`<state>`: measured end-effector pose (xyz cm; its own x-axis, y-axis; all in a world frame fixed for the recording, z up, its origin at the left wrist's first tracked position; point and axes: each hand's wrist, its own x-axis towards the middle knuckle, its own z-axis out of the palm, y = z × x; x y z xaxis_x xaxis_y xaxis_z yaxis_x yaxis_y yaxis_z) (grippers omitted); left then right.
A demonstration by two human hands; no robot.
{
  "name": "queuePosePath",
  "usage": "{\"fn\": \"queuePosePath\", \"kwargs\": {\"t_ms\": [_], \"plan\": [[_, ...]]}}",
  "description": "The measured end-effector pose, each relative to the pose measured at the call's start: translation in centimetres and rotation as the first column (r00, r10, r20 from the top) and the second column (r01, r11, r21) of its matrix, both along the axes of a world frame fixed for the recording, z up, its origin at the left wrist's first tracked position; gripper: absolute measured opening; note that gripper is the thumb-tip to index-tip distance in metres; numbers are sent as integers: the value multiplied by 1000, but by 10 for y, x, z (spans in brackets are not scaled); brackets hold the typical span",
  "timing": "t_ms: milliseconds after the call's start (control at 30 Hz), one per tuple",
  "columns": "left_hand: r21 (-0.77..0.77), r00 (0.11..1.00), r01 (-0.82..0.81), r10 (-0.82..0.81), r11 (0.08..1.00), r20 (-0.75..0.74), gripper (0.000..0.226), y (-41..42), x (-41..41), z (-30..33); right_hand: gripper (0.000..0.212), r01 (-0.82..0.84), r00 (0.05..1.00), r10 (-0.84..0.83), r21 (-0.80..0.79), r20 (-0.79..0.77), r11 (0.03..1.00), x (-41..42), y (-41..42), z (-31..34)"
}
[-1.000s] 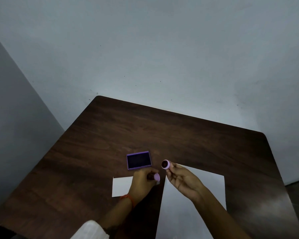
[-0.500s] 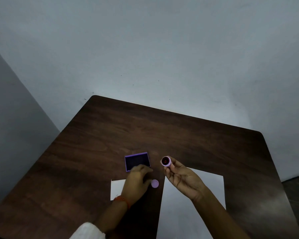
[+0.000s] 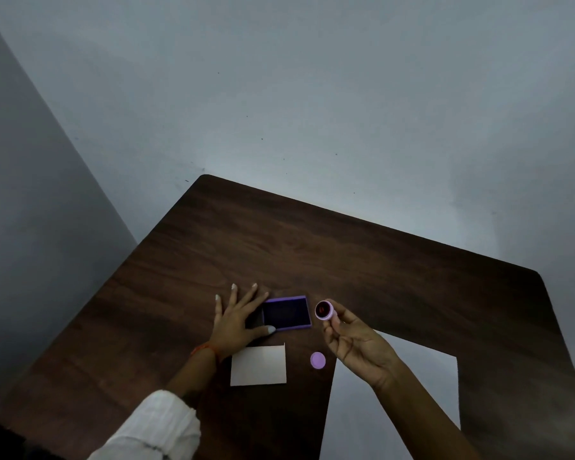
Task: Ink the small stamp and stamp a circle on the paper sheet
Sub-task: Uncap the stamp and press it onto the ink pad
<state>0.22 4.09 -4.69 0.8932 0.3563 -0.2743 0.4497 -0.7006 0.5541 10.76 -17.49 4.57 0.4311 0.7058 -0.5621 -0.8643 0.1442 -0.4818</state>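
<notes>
No brand, label or writing can be read on anything here. The left hand (image 3: 236,322) lies flat, palm down, on the dark wooden counter (image 3: 379,260), its fingers spread and pointing away from the person, holding nothing; its thumb tip rests against the near left corner of the purple ink pad (image 3: 286,313), which sits open just to the right of that hand and shows a dark inking surface. A red thread band (image 3: 206,349) circles the left wrist, and a white sleeve (image 3: 153,429) covers the forearm below it. The right hand (image 3: 356,346) is raised just to the right of the pad, palm turned inward, with fingers and thumb closed around the small stamp (image 3: 325,310), a pink cylinder held sideways so that its dark round face points toward the left hand. Between the two wrists, on the counter, lies a small lilac round cap (image 3: 317,360), apart from both hands. Just beside the left wrist, on its right, lies a small white card (image 3: 258,366). The paper sheet (image 3: 422,376) lies flat under and to the right of the right forearm, reaching toward the person.
</notes>
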Motion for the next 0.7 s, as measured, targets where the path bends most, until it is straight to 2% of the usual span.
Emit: {"fn": "queuePosePath", "kwargs": {"t_ms": [67, 133, 200, 233, 267, 333, 367, 433, 533, 567, 633, 700], "plan": [[12, 999, 30, -30, 999, 18, 115, 2, -1, -4, 26, -11, 1000, 11, 4, 8, 1000, 2, 4, -2], [27, 998, 56, -57, 998, 22, 114, 4, -2, -8, 23, -37, 997, 41, -56, 72, 998, 6, 9, -3], [39, 997, 74, -74, 997, 17, 114, 6, -3, -11, 21, -85, 963, 133, -204, 234, 975, 9, 18, -6], [45, 997, 77, -78, 996, 17, 113, 6, -3, -12, 22, -98, 915, 211, -319, 345, 943, 9, 25, -9], [51, 997, 78, -79, 996, 20, 112, 5, -3, -12, 22, -88, 827, 313, -443, 466, 892, 8, 32, -12], [51, 997, 70, -72, 996, 30, 111, 3, -4, -10, 21, 24, 535, 516, -623, 668, 782, 3, 48, -20], [51, 997, 70, -72, 996, 30, 111, 3, -4, -9, 20, 91, 372, 574, -644, 729, 759, -1, 56, -24], [57, 997, 72, -74, 996, 29, 112, 1, -4, -7, 14, 104, 139, 631, -644, 764, 757, -7, 68, -33], [43, 997, 55, -57, 998, 54, 108, 2, -4, -8, 22, 48, -296, 719, -742, 629, 669, -12, 78, -45], [35, 997, 51, -53, 998, 58, 106, 2, -5, -8, 26, 46, -402, 723, -776, 562, 629, -11, 79, -45], [25, 997, 59, -60, 998, 46, 103, 3, -4, -7, 34, 46, -530, 718, -830, 451, 555, -6, 80, -41], [21, 997, 68, -69, 997, 22, 101, 4, -3, -6, 41, 55, -606, 701, -859, 376, 509, -3, 82, -37]]}}
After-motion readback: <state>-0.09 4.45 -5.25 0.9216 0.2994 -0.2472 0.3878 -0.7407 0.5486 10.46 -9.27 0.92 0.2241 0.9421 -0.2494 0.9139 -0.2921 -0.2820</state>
